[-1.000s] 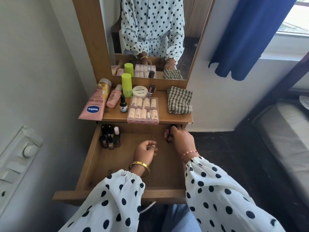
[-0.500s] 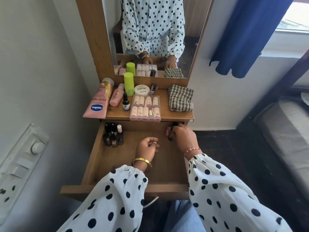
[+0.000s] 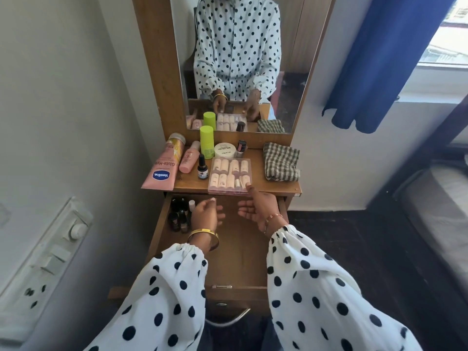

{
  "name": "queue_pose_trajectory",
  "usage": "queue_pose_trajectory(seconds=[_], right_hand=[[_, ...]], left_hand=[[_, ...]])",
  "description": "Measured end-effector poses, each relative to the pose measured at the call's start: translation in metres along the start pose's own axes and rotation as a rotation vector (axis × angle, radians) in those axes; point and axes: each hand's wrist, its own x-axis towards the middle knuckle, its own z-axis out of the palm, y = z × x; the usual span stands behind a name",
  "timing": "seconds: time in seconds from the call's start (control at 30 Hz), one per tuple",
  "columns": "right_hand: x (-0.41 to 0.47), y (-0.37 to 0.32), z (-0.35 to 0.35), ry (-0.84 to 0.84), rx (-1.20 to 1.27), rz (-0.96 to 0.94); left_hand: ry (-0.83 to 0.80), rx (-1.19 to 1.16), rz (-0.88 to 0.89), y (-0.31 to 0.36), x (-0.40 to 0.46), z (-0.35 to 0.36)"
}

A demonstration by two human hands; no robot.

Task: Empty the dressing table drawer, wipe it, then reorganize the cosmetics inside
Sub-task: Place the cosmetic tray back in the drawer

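Your left hand (image 3: pixel 206 214) hangs over the open drawer (image 3: pixel 235 252), fingers loosely curled and a little apart, holding nothing. Just to its left, a cluster of small dark bottles (image 3: pixel 179 214) stands packed into the drawer's back left corner, close against the left wall. Your right hand (image 3: pixel 255 209) is raised near the drawer's back right, palm turned inward, fingers relaxed and spread, empty; its uppermost fingertip reaches the front edge of the clear case of little pale bottles (image 3: pixel 230 176), which sits at the tabletop's front lip. From here you cannot tell whether the fingertip touches the case.

The rest of the drawer floor, from the middle forward to the front panel, is bare wood between the two side walls. On the tabletop (image 3: pixel 255 183), the pink tube (image 3: pixel 162 168) overhangs the left front corner, and the folded checked cloth (image 3: pixel 281 162) lies near the right edge, well apart from the case.
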Motion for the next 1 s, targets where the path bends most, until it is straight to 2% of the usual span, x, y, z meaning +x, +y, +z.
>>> queue_pose_trajectory(seconds=[0.17,0.3,0.53,0.67,0.83,1.0], right_hand=[[0.001,0.004,0.011,-0.009,0.185,-0.012],[-0.005,0.006,0.005,-0.005,0.242,-0.046],[-0.039,0.009,-0.017,-0.095,0.193,-0.084],[-0.062,0.023,-0.029,-0.195,0.157,-0.104],[-0.078,0.042,-0.042,-0.232,0.022,-0.106],[-0.083,0.058,-0.049,-0.219,-0.041,-0.069]], left_hand=[[-0.023,-0.02,-0.019,0.012,0.004,-0.005],[-0.061,-0.02,-0.015,0.014,0.002,-0.008],[-0.15,-0.097,-0.037,0.016,-0.013,-0.011],[-0.153,-0.175,0.022,0.012,-0.03,-0.018],[-0.163,-0.057,0.066,-0.013,-0.047,-0.037],[-0.264,0.117,-0.084,-0.029,-0.049,-0.053]])
